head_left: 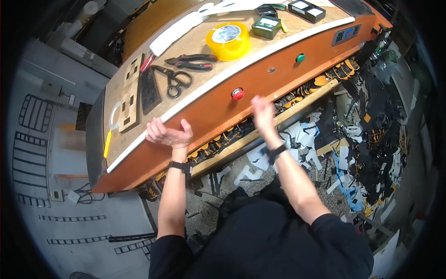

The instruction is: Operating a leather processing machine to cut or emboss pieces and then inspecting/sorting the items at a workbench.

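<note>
My left hand (169,134) is at the white front edge (195,103) of an orange machine bench, fingers and thumb apart, with nothing in it. My right hand (263,114) hovers before the orange front panel (209,122), to the right of a red push button (238,94). It is smeared by motion, and its fingers cannot be made out. On the bench top, beyond my left hand, lie black scissors (174,86) and black-and-red pliers (193,61). A yellow tape roll (228,41) stands farther back.
A slotted wooden board (130,95), a dark flat bar (150,90) and a yellow knife (108,143) lie at the bench's left. A green box (266,27) sits at the back. On the panel is a green button (300,58). Scraps (344,167) litter the floor at right.
</note>
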`<control>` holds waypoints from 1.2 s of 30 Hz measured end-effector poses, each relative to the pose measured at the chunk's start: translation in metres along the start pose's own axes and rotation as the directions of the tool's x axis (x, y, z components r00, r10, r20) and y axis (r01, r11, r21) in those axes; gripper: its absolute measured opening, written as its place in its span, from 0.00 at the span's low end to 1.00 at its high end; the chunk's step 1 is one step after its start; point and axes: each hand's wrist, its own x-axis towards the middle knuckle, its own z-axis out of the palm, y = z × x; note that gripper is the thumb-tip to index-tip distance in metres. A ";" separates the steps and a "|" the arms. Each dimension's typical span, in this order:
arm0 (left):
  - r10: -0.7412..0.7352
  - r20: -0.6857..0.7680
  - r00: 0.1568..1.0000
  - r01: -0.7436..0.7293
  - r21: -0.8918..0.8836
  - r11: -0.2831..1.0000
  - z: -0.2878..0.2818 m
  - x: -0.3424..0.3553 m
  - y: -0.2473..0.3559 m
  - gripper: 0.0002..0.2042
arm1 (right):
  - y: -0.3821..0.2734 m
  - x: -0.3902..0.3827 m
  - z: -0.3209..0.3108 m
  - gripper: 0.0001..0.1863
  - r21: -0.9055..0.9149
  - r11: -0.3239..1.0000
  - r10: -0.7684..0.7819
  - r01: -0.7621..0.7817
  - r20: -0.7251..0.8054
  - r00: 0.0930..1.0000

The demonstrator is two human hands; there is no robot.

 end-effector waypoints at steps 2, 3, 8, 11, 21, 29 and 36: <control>0.002 0.029 1.000 -0.003 0.014 1.000 -0.012 0.001 -0.010 0.43 | -0.018 -0.097 0.051 0.16 0.203 0.978 -0.037 -0.047 0.392 0.919; 0.005 0.057 0.998 -0.004 -0.005 1.000 -0.015 0.004 -0.008 0.42 | -0.024 -0.131 0.065 0.16 -0.063 0.997 0.078 -0.051 0.591 0.803; -0.020 0.251 0.968 0.064 -0.168 0.984 -0.058 0.013 -0.009 0.42 | -0.025 -0.218 0.108 0.19 -0.055 0.810 -0.314 0.584 0.801 0.510; 0.076 0.367 0.927 0.019 -0.249 0.968 -0.080 0.029 -0.019 0.43 | -0.026 -0.222 0.119 0.24 -0.236 0.752 -0.136 0.616 0.858 0.495; 0.203 0.386 0.900 0.036 -0.530 0.847 -0.114 0.036 -0.072 0.47 | -0.070 -0.263 0.171 0.51 -0.657 0.537 0.279 0.529 0.730 0.624; 0.252 0.286 0.924 0.028 -0.710 0.704 -0.108 0.021 -0.098 0.36 | -0.043 -0.310 0.162 0.51 -0.742 0.474 0.126 0.474 0.590 0.797; 0.111 0.667 0.736 0.535 -0.675 0.509 -0.139 -0.185 -0.167 0.06 | -0.053 -0.329 0.116 0.29 -0.620 0.780 0.344 0.086 0.539 0.769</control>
